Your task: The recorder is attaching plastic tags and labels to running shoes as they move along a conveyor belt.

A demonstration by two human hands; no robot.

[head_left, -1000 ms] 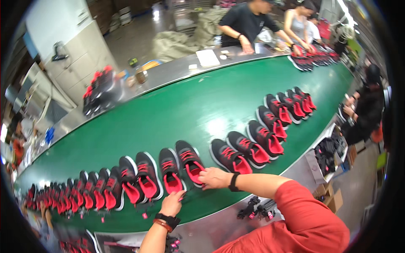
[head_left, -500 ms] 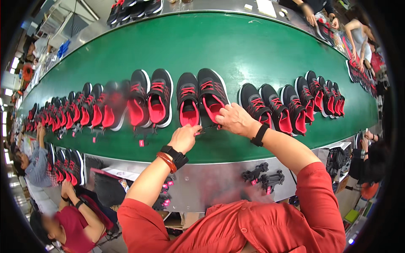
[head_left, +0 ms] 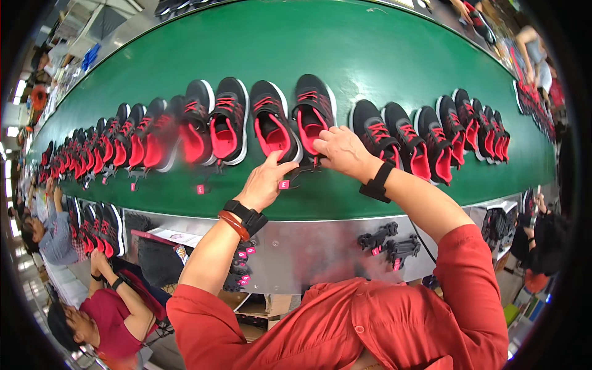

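A long row of black sneakers with red linings stands on a green conveyor belt [head_left: 370, 55]. My right hand [head_left: 342, 151] rests on the heel of one black and red sneaker [head_left: 311, 111], fingers pinching at its back edge. Just left of it, below a neighbouring sneaker [head_left: 271, 120], is my left hand [head_left: 265, 185]. Its fingers touch a small black hang tag with a pink label [head_left: 290, 180] lying on the belt. Both forearms come up from red sleeves; the left wrist has a dark watch and an orange band, the right a black strap.
More sneaker pairs [head_left: 431, 139] run to the right and many more [head_left: 123, 139] to the left. Bundles of black tags [head_left: 391, 243] hang on the steel belt front. Seated people [head_left: 98, 308] work below left, another person [head_left: 542, 240] at the right, others at the far side.
The view has closed in on the belt. My right hand stays at the sneaker's heel; my left hand has moved up toward the tag beside it.
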